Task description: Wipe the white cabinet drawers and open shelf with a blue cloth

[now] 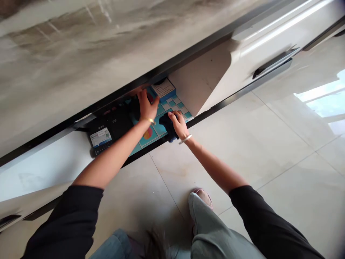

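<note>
My right hand point(178, 124) is closed around a bunched dark navy cloth point(167, 126), over the front edge of an open low cabinet compartment. Inside that compartment, my left hand point(147, 106) has its thumb and forefinger apart; its other fingers are partly hidden. A dark item point(134, 108) lies just left of this hand, its kind unclear in shadow. Near the left thumb sits a blue and white box point(164, 89) with printed text. Beneath both hands, a teal patterned liner point(159, 131) covers the compartment floor.
A black device or box point(114, 124) with a white label point(100, 137) lies at the compartment's left. A white side panel point(202, 77) bounds the right. Above is a glossy countertop point(107, 54). A closed drawer with a dark handle point(275, 63) is at right, over a tiled floor point(269, 144).
</note>
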Demonstrator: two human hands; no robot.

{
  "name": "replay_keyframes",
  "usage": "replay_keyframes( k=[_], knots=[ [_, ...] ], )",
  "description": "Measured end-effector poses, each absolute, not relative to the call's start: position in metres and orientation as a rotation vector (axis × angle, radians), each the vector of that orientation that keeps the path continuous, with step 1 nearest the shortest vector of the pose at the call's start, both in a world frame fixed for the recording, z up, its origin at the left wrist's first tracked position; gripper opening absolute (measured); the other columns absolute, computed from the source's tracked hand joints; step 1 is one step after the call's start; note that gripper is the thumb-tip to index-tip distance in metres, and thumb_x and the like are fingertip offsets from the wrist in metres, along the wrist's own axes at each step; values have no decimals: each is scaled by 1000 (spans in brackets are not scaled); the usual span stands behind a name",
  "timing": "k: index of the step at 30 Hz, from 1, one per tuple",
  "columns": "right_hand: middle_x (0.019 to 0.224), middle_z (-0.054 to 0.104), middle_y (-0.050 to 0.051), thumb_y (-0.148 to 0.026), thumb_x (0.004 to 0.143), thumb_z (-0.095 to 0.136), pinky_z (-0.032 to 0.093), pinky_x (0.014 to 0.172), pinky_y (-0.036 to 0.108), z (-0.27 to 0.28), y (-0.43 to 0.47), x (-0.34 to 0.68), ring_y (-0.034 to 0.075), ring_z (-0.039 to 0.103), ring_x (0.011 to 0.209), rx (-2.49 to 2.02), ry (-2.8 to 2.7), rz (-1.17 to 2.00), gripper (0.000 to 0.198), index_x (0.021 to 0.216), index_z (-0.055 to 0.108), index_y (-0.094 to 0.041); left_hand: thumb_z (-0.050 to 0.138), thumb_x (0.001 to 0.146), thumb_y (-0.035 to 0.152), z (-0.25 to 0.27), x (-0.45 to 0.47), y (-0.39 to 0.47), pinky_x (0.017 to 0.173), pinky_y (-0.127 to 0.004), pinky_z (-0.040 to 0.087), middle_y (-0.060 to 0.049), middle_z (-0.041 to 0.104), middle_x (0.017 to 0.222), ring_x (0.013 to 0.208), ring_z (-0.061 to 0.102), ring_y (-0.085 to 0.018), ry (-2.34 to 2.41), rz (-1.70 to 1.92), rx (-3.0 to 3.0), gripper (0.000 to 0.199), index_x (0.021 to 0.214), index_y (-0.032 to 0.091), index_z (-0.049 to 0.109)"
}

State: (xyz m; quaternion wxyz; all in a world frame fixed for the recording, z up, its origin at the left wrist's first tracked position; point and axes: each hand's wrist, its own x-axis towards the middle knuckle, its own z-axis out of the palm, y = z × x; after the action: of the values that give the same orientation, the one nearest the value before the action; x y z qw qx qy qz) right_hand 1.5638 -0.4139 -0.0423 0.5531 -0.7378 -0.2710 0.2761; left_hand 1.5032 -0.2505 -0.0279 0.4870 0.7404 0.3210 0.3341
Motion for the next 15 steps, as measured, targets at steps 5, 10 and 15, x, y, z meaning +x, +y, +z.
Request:
replay_keyframes(
  k=[5,10,15],
  knots=[
    [90,52,1,-67,89,63,52,91,34,-2,-455,1496,18,54,92,-1404,-982,1159,43,90,51,-26,59,96,59,-1,1348,-347,126,-49,32,-11,43,162,151,42,-29,563,353,1758,65,153,31,43],
    [100,56,4,-62,98,52,50,94,36,18,-448,1429,19,55,100,-1116,-1414,1440,37,95,59,-25,73,87,56,21,1223,-354,122,-50,40,-9,59,149,143,52,-32,669,170,1624,66,147,34,52],
    [106,58,4,-54,87,72,51,80,34,17,-420,1386,18,58,94,-1144,-1662,1612,32,94,66,-23,85,74,55,25,1150,-354,92,-42,58,-7,70,120,112,68,-28,834,115,1440,62,127,31,63]
  ],
)
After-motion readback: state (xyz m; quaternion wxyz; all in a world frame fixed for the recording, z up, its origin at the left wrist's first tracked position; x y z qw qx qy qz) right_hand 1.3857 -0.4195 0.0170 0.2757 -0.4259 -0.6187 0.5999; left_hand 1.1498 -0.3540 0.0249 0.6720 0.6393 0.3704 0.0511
